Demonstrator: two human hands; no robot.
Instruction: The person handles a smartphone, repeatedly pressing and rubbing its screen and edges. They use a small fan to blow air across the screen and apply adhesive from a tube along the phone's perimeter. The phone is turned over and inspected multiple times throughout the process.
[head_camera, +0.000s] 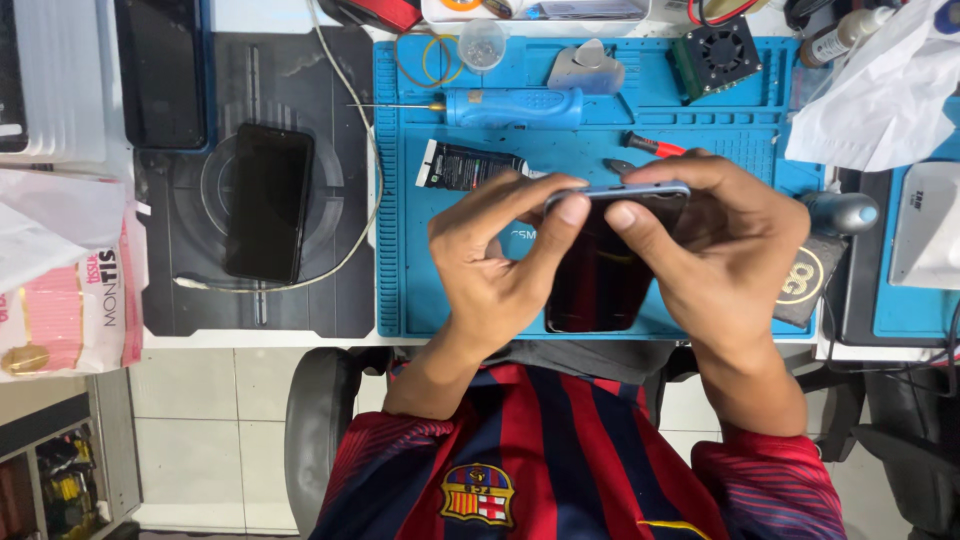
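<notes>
Blue repair mat (420, 290) covers surface middle. Dark smartphone (600, 280) held above mat, screen toward camera, top edge tilted up. Left hand (490, 265) curled closed on phone's left side — right hand (725, 245) closed over top right corner. Blue-handled screwdriver (510, 106) lies farther back on mat.

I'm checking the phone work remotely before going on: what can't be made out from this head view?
- Top edge of the held phone: covered by fingertips of the left hand and right hand.
- Phone's underside: faces away from the camera.
- Red-handled tool: tip hidden behind the right hand.
- Clear cup contents: too small.
- White bag: cut off by the frame's right edge.
</notes>
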